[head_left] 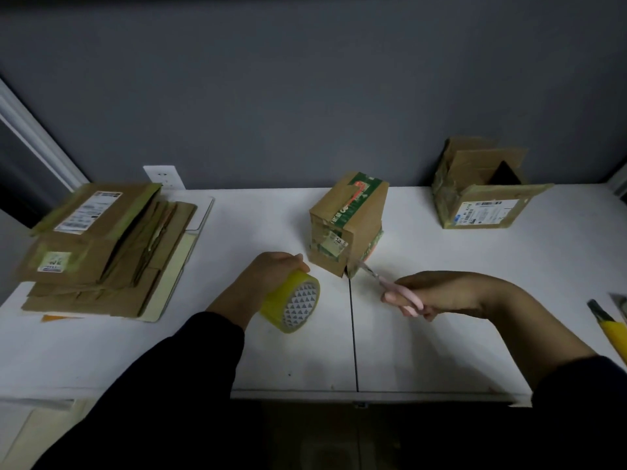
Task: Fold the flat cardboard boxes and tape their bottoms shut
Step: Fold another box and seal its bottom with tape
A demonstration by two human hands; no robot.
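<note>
Spanning most of the view, white table (441, 351) w/ a dark seam running front to back near the middle. Far L side: stack of flat cardboard boxes (101, 249), several layers, shipping labels on top, lying askew over some pale sheets.

Back R corner, against the grey wall: open box (481, 198), flaps up, label on its near face, well apart from the rest.

Centre of table, just behind both hands: small folded box (349, 222), standing upright, brown w/ green/orange print and old label scraps, top closed.

L hand (271, 269) is cupped over a yellow tape roll (295, 305), fingers wrapped round its upper rim; the roll is tilted, core w/ triangle pattern facing the camera, near the small box's L lower corner.

R hand (441, 293) holds pink-handled scissors (390, 286), fingers curled round the handles; blades point up-left, tips at the small box's near bottom corner. Can't tell if the blades are open or whether tape runs between them, too blurred.

R edge: a yellow-handled tool (610, 329), partly out of frame.
</note>
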